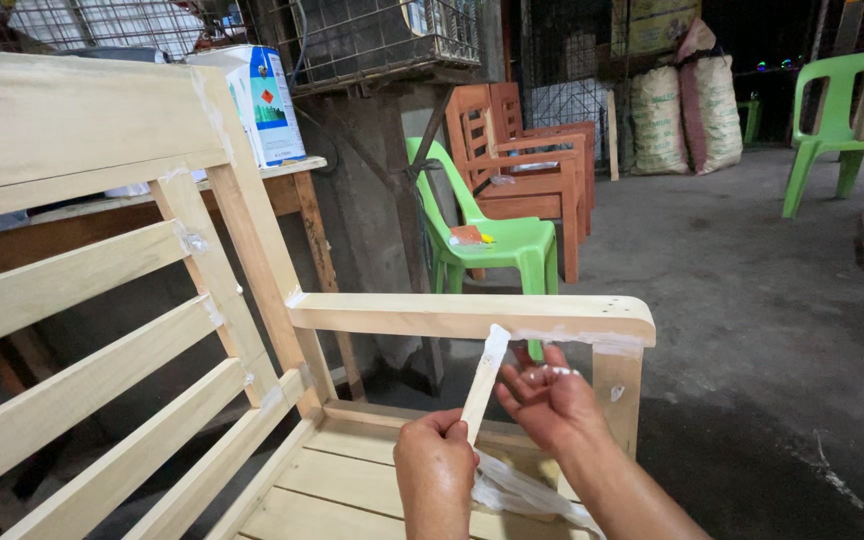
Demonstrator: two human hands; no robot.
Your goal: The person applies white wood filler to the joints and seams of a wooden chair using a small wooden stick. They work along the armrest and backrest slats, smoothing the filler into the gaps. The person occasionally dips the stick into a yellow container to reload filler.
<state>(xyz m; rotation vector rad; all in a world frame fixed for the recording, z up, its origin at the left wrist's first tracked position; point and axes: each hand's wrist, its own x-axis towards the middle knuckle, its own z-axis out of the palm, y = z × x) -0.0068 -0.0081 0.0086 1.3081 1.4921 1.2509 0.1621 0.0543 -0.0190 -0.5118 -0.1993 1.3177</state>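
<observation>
A bare wooden chair frame (102, 300) fills the left and centre, with a slatted back and a slatted seat. Its armrest (452, 317) runs across the middle and carries white filler smeared along its right end. My left hand (435, 478) grips a flat wooden stick (483, 382) whose tip is coated in white putty and touches the underside of the armrest. My right hand (547, 400) is just right of the stick, fingers spread and smeared with putty, beneath the armrest's filled end. A clear plastic bag (517, 492) hangs below my hands.
A green plastic chair (497, 240) stands just behind the armrest, with stacked brown chairs (532, 170) beyond it. A wooden table (282, 190) bearing a white and blue carton (262, 100) is at the left. Sacks (687, 110) and another green chair (832, 120) stand far right on concrete floor.
</observation>
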